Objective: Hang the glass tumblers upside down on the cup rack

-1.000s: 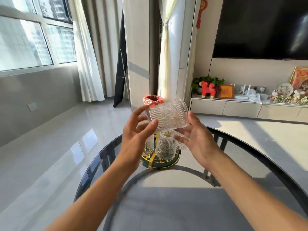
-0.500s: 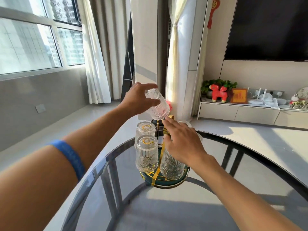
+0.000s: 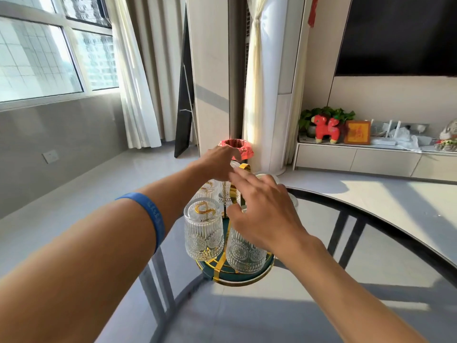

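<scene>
The cup rack point(image 3: 237, 278) has a dark green round base with gold bars and stands on the glass table point(image 3: 371, 219). Ribbed glass tumblers hang upside down on it: one at front left point(image 3: 204, 229), one at front right point(image 3: 244, 253), one further back point(image 3: 207, 188). My left hand point(image 3: 217, 162) reaches over the rack's far side, fingers closed on the top of another upside-down tumbler point(image 3: 225, 191), mostly hidden by both hands. My right hand point(image 3: 262, 214) hovers over the rack's middle with fingers spread, beside the gold handle point(image 3: 244, 167).
The round glass table has a dark rim and a metal frame beneath. On the floor behind the rack stand a bin with a red liner point(image 3: 237, 147) and a white column unit point(image 3: 269, 95). A low cabinet point(image 3: 358, 159) with ornaments runs along the right wall.
My left hand has lowered the tumbler from above the rack down onto its far side. My right hand stays over the rack's middle. The view has come closer.
</scene>
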{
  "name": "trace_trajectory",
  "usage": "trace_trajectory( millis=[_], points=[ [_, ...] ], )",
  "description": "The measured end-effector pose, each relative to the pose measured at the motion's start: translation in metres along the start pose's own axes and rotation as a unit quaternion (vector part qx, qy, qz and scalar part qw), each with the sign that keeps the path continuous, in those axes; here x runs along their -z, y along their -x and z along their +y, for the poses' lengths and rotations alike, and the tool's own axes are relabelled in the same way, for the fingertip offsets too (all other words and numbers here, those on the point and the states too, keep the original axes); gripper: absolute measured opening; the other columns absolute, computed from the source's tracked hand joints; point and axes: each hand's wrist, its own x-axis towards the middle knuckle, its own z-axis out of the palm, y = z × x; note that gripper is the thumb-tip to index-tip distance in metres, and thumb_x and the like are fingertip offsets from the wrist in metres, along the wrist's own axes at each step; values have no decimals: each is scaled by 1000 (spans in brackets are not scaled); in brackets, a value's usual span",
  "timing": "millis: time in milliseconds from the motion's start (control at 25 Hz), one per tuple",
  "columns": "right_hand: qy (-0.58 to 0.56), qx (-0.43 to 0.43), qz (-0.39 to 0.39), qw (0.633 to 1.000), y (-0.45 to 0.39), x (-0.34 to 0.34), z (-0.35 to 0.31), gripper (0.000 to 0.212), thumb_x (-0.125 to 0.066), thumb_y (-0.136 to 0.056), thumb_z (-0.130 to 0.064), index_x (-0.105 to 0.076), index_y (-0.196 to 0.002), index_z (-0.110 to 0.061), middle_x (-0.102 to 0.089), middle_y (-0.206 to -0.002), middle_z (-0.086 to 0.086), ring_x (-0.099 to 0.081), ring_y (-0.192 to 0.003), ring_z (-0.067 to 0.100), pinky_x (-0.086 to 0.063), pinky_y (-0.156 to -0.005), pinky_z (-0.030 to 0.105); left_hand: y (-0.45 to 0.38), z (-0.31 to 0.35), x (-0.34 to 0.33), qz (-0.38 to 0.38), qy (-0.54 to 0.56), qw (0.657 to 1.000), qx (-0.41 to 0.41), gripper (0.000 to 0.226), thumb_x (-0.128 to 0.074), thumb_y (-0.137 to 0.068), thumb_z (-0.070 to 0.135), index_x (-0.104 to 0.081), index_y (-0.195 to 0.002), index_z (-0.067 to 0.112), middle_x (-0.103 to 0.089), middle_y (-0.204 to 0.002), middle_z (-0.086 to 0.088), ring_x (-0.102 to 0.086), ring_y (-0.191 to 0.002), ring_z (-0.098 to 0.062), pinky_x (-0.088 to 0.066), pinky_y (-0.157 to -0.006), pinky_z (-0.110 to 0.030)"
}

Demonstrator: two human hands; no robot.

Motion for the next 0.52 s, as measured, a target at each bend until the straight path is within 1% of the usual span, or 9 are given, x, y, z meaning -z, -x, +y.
trace_trajectory(
  millis=[200, 280, 360, 440, 520],
  points=[
    [1, 1, 8, 1000, -3, -2, 3, 65, -41, -84, -39, -34, -147, -26, -29, -158, -9, -37, -130, 23, -31, -103, 44, 1, -6, -8, 0, 27, 999, 19, 42, -65, -83, 11, -56, -124, 10, -61, -127, -13, -57, -115, -28, -43, -89, -34],
    [0, -6, 0, 1000, 1, -2, 1, 66, -42, -83, -39, -32, -148, -26, -28, -159, -9, -37, -131, 23, -31, -103, 44, 2, -7, -9, -1, 26, 999, 24, 43, -65, -84, 11, -54, -126, 10, -61, -127, -13, -57, -114, -28, -42, -85, -31],
    [6, -8, -23, 1000, 0, -2, 0, 69, -43, -83, -38, -28, -149, -26, -24, -160, -9, -35, -133, 24, -30, -105, 47, 6, -5, -12, -1, 46, 998, 38, 47, -64, -85, 11, -50, -131, 10, -60, -130, -14, -56, -117, -29, -41, -86, -30],
    [22, 5, -52, 998, -10, 7, -1, 72, -46, -83, -37, -24, -150, -25, -22, -161, -8, -33, -134, 27, -29, -106, 48, 15, 3, -9, 43, 102, 992, 61, 53, -65, -85, 11, -47, -135, 10, -58, -133, -15, -54, -121, -30, -41, -90, -31],
    [25, 16, -84, 996, -13, 26, -3, 72, -50, -85, -37, -22, -150, -26, -26, -160, -6, -31, -135, 29, -30, -107, 49, 31, 11, 6, 128, 188, 969, 99, 54, -67, -83, 11, -49, -135, 13, -58, -133, -15, -54, -120, -31, -42, -93, -33]
  ],
)
